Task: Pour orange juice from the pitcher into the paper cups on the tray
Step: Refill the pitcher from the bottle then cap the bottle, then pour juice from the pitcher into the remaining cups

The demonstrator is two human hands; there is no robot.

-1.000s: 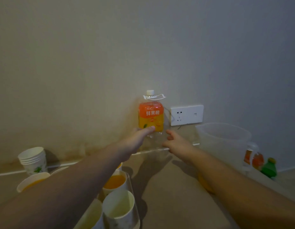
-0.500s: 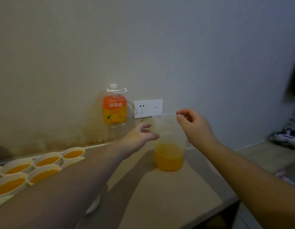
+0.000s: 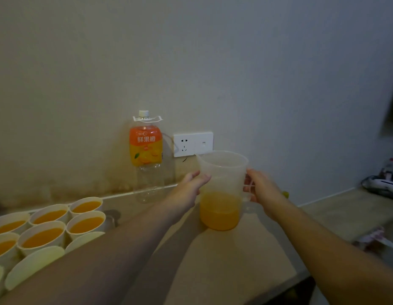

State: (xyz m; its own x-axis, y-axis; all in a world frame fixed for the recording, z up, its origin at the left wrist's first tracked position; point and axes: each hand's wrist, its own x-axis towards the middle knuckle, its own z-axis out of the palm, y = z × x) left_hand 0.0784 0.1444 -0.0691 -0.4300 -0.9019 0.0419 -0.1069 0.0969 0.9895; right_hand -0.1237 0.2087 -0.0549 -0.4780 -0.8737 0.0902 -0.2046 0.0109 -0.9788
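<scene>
The clear pitcher (image 3: 222, 190) stands upright on the table (image 3: 235, 260), a third full; right hand (image 3: 262, 189) fingers curl round its handle, left hand (image 3: 189, 190) rests flat against its side; the paper cups (image 3: 46, 227) lie well left.

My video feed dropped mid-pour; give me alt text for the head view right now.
Both hands are on a clear pitcher about a third full of orange juice, standing on the table: right hand gripping the handle, left hand touching its side. Paper cups, most filled, sit at left; an empty juice bottle stands behind.
</scene>
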